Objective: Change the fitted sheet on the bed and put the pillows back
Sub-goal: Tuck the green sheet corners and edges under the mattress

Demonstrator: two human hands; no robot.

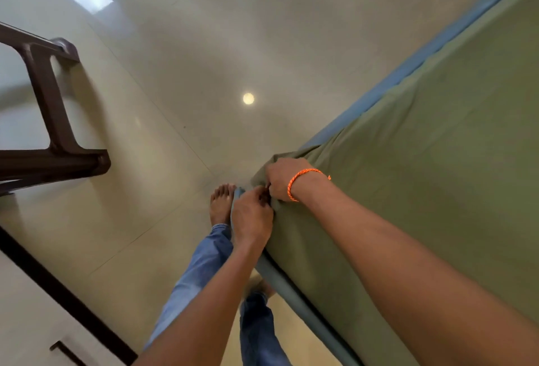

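Green sheet corner could slip

Olive-green fitted sheet (423, 161) covers blue mattress (379, 73), bunched at near corner. Right hand (284, 179) and left hand (252, 216) both pinch that fabric. Loose grip or overstretch likely pops it off. No pillows visible.

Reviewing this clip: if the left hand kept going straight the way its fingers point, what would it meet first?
Almost at once the green sheet bunched at the bed corner, which the left hand already grips, then the right hand just beyond. Depth between the two hands is unclear.
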